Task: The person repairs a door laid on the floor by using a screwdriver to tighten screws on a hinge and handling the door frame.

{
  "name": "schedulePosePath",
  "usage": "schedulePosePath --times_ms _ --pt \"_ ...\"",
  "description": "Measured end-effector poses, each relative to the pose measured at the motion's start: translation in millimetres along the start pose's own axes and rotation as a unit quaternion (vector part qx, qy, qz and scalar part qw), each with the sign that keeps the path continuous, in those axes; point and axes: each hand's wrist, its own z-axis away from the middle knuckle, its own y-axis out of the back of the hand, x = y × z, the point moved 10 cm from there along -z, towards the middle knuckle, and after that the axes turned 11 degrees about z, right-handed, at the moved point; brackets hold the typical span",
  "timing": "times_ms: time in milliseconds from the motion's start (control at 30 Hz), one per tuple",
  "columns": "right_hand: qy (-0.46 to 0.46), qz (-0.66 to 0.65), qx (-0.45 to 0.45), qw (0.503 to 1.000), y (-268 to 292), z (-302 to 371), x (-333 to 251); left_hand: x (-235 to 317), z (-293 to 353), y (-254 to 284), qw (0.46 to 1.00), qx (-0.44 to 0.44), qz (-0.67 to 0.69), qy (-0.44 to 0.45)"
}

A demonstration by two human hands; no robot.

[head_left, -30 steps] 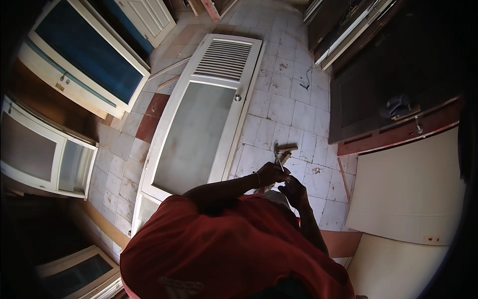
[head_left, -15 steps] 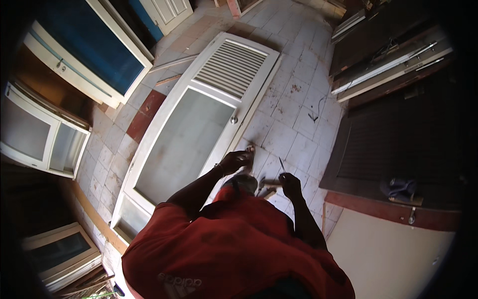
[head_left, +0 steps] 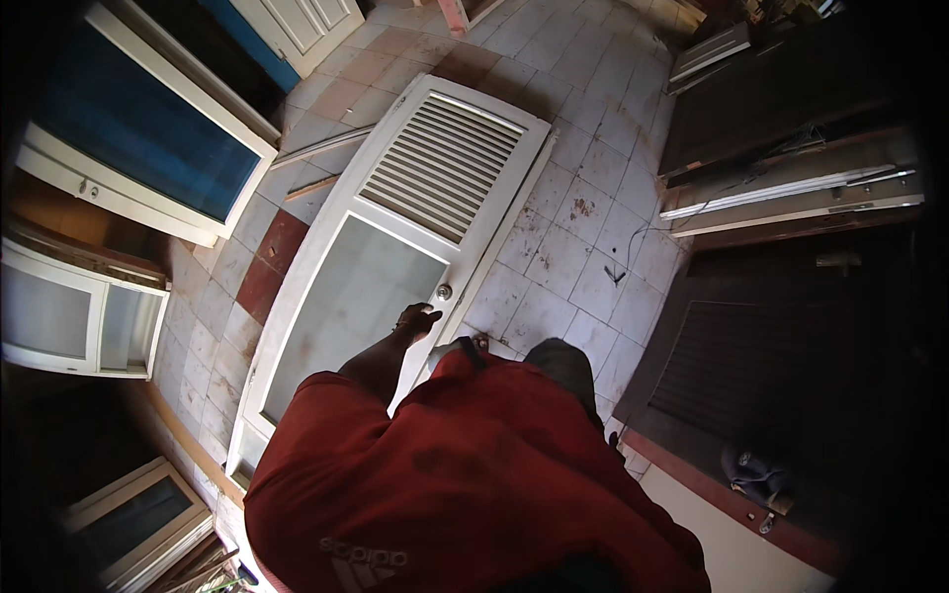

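Over white door (head_left: 405,229) | left grip (head_left: 419,320) near round knob (head_left: 444,293)

Probably a workshop: loose doors (head_left: 368,272) across tiled floor (head_left: 542,301)

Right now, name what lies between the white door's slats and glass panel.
In the head view, a white crossrail separates the slats from the glass panel.

- The right hand is hidden from view.
- The louvred door (head_left: 361,287) is partly covered by the red shirt (head_left: 474,465).
- A panelled door (head_left: 304,22) is cropped above.
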Motion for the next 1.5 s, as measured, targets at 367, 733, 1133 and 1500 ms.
schedulePosePath --times_ms 367,733,1133,1500 --pt "0.134 0.060 -0.048 0.988 1.6 -159.2 -317.8 131.8 -138.1 -68.9 0.996 0.031 0.053 0.069" --pt "0.616 0.333 0.060 0.712 20.9 -262.5 -811.4 279.1 -248.0 -106.1 0.952 0.158 0.251 0.078" --pt "0.426 0.373 -0.150 0.811 -109.0 -208.9 -1120.6 318.8 -369.3 -137.2 0.969 0.158 0.041 0.183" --pt "0.628 0.544 -0.050 0.555 -219.3 -220.5 -1422.1 496.7 -472.1 -34.5 0.795 0.415 0.440 0.051"
